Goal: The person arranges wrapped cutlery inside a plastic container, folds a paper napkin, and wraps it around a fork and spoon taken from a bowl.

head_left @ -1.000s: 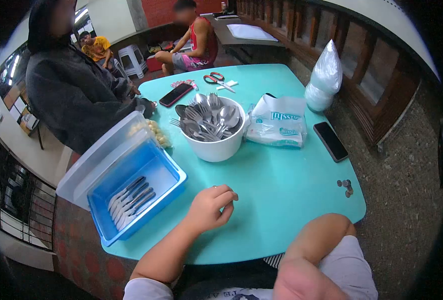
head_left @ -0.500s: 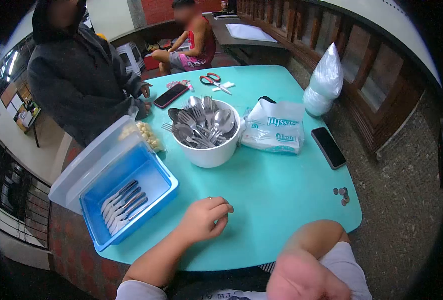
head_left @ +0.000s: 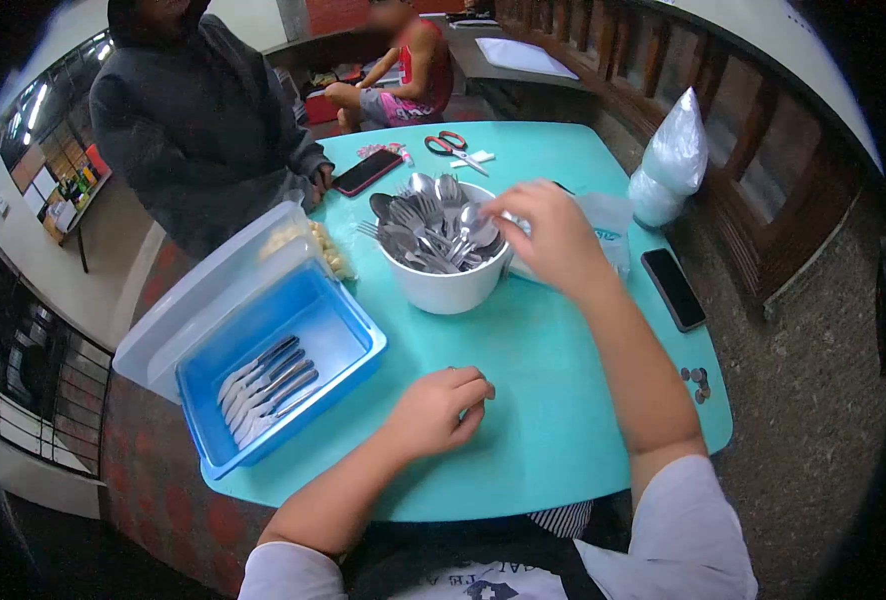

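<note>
A white tub point(head_left: 445, 292) full of metal spoons and forks stands on the turquoise table point(head_left: 553, 400). My right hand point(head_left: 551, 232) reaches over its right rim, with thumb and fingertips closed at the bowl of a spoon point(head_left: 478, 222). Loosely curled, my left hand point(head_left: 441, 412) rests on the table in front of the tub and holds nothing. Left of it sits an open blue container point(head_left: 358, 345) with several utensils point(head_left: 268, 388) lined up inside, handles pointing away from me. The container's pale translucent lid point(head_left: 188, 300) tilts along its far left side.
Behind my right hand lies a white-and-teal plastic pack point(head_left: 611, 222), partly hidden. Phones point(head_left: 673, 290), scissors point(head_left: 453, 147), coins point(head_left: 698, 380), a bag of pale yellow pieces point(head_left: 328, 252) and a wrapped plastic bundle point(head_left: 671, 160) are around. A person in a dark hoodie point(head_left: 198, 130) stands at the left edge.
My right hand has gone from near my body forward to the spoons in the tub. My left hand keeps its place on the table. The whole view has shifted slightly.
</note>
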### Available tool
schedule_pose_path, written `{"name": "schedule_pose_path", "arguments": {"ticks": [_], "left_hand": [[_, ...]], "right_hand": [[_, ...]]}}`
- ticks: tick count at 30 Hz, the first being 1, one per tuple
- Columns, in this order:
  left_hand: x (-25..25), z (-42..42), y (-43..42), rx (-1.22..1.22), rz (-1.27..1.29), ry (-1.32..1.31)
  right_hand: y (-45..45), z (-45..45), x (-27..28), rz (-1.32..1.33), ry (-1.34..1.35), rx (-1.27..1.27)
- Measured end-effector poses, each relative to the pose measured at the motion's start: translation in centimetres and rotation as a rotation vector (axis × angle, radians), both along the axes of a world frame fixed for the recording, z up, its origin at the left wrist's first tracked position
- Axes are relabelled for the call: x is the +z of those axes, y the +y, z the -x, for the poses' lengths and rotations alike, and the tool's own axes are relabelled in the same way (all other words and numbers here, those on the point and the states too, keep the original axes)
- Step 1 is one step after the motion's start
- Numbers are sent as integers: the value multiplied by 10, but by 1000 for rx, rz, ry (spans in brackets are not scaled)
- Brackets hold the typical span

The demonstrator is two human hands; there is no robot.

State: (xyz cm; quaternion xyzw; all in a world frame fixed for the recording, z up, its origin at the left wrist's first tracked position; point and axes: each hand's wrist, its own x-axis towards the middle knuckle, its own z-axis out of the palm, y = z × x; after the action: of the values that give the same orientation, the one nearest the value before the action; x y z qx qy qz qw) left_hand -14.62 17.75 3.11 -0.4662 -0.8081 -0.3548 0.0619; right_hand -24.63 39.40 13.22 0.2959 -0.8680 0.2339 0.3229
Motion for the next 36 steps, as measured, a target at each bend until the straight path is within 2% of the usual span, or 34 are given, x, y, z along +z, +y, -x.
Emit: {"name": "schedule_pose_path", "arguments": {"ticks": [5, 8, 11, 20, 23, 26, 30, 33, 36], "left_hand": [[-1, 4, -4, 16, -15, 9], [1, 4, -7, 38, -15, 25], [2, 4, -5, 27, -33, 31], [3, 0, -4, 16, -16, 39], [3, 2, -4, 13, -28, 55], [3, 2, -4, 16, -45, 51], [5, -1, -3, 12, -27, 32], [5, -1, -2, 12, -8, 19], [6, 0, -2, 11, 1, 17]], "right_hand": [[8, 75, -20, -376, -261, 34], [0, 78, -5, -461, -393, 15], [3, 88, -7, -557, -391, -7], [15, 84, 32, -412, -608, 129], [33, 98, 44, -127, -834, 313], [40, 90, 73, -61, -794, 174], [57, 98, 96, 1, -829, 132], [42, 100, 77, -102, -913, 161], [34, 122, 30, -217, -961, 203]]}}
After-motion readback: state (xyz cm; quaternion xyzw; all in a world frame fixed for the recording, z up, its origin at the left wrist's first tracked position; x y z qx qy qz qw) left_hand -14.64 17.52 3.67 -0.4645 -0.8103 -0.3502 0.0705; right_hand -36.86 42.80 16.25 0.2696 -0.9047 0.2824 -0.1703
